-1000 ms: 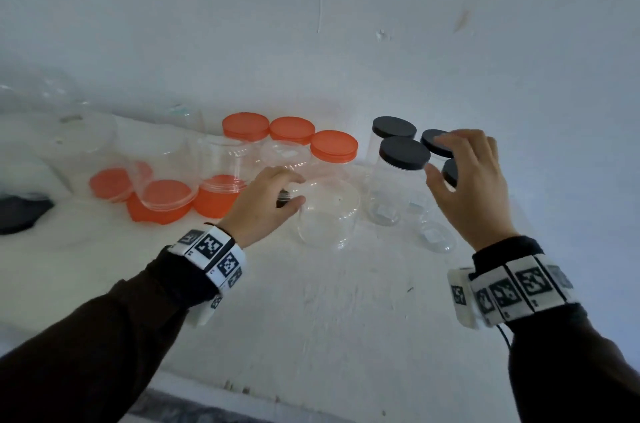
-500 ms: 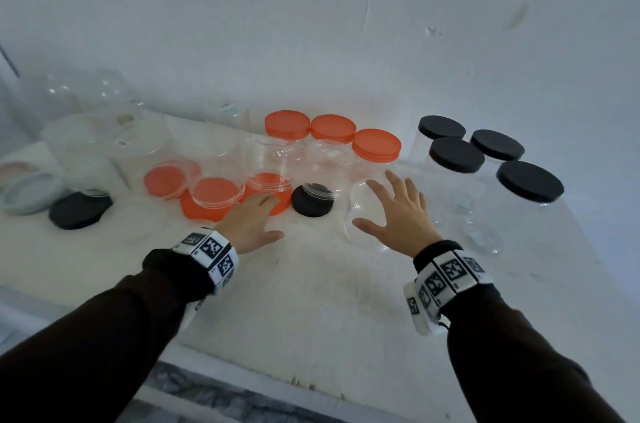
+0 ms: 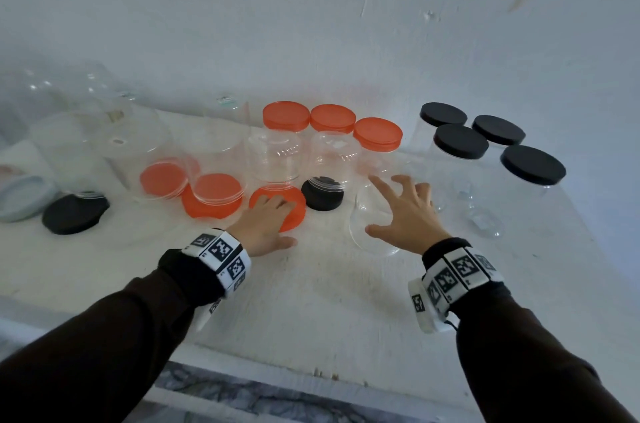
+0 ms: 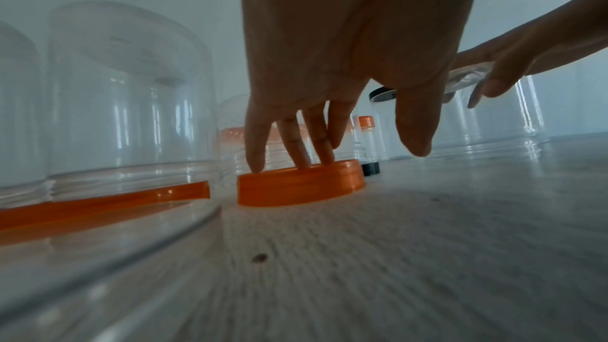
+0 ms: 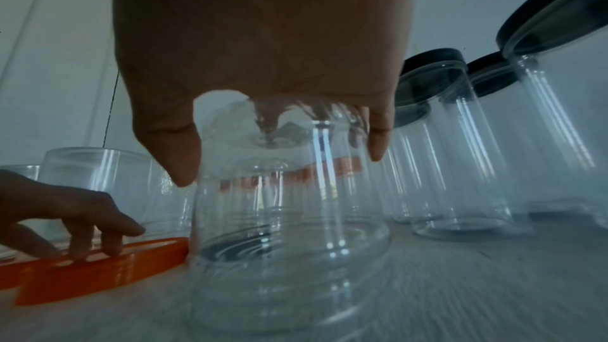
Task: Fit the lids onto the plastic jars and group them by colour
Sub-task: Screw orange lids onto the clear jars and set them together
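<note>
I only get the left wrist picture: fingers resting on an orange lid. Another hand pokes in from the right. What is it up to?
Observer: The right hand is spread over the top of a clear jar that seems to stand mouth down, with the thumb down one side and a finger down the other.
Operator: Are any jars finished yet?
Observer: The head view shows four black-lidded jars grouped at the right, and three orange-lidded jars in a row at the back.
Operator: Any spare lids out of my sight?
Observer: Yes, a loose black lid lies far to the left.
</note>
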`<state>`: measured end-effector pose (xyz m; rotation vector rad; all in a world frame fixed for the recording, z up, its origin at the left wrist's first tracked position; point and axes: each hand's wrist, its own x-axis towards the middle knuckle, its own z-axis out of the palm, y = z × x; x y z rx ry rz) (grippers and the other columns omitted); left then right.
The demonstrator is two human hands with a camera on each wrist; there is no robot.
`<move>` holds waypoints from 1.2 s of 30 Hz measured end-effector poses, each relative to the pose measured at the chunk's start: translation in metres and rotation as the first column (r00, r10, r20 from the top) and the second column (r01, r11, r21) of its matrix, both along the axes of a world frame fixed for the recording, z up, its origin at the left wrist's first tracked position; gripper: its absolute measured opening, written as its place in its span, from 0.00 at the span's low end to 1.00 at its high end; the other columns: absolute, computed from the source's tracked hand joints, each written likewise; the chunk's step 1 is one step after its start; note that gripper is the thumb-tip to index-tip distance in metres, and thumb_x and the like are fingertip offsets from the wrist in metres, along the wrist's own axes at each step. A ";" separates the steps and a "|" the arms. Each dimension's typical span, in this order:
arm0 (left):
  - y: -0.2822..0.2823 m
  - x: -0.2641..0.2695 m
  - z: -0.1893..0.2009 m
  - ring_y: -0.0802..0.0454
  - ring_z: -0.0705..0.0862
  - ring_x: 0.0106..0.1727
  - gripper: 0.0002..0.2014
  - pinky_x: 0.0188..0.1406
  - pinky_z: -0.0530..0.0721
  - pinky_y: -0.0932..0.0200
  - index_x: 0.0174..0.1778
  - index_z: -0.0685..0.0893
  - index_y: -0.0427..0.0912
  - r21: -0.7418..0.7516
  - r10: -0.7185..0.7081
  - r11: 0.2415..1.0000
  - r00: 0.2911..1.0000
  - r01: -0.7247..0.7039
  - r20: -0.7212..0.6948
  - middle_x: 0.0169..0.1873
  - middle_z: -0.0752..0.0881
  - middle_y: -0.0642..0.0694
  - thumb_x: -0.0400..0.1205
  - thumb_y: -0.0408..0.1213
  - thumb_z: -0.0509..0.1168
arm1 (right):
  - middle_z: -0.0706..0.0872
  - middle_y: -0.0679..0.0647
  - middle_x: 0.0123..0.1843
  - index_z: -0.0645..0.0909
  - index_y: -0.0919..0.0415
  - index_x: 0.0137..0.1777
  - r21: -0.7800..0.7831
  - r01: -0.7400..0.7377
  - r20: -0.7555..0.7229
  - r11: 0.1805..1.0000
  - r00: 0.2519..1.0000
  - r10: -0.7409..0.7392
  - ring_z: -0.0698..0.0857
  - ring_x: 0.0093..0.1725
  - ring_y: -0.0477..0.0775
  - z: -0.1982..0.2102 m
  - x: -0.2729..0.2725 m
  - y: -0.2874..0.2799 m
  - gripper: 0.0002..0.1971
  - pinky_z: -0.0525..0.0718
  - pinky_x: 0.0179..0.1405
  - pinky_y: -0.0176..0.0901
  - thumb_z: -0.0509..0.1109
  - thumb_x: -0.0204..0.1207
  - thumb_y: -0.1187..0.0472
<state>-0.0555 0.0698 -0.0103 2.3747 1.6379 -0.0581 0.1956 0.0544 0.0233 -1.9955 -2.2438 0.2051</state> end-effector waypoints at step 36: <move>-0.004 0.003 0.004 0.49 0.56 0.74 0.41 0.72 0.63 0.48 0.75 0.64 0.61 -0.104 -0.005 0.994 0.955 0.038 0.298 0.77 0.59 0.51 0.68 0.54 0.75 | 0.66 0.50 0.71 0.59 0.57 0.72 0.168 0.014 -0.359 0.986 0.932 0.048 0.68 0.69 0.51 0.000 0.005 -0.047 0.45 0.70 0.59 0.39 0.81 0.60 0.49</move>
